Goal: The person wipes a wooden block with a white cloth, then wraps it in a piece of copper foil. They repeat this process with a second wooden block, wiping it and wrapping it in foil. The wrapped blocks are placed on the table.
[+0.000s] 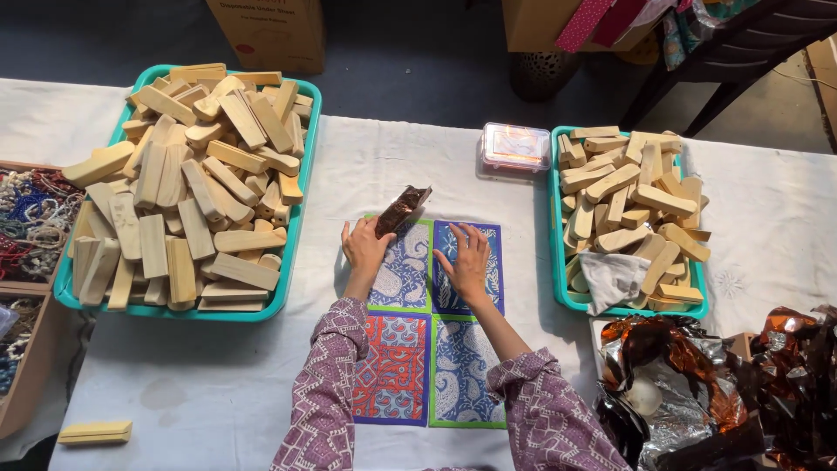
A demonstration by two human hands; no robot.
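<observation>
Four patterned cloth panels (433, 321) on white worktop (218, 392), laid two by two. My left hand (364, 246), grip closed on small dark glossy packet (402, 209) at 12 o'clock of panels. My right hand (468, 259) flat, grip wide, pressing top-right blue panel. I judge steady palm pressure keeps cloth smooth. Teal trays, smooth pale wood blocks (187, 183) at 9 and 3 o'clock.

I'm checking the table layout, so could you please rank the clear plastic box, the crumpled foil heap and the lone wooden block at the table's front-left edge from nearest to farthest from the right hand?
1. Clear plastic box, behind the right hand, slightly right.
2. Crumpled foil heap, front right.
3. Lone wooden block, far front left.
</observation>
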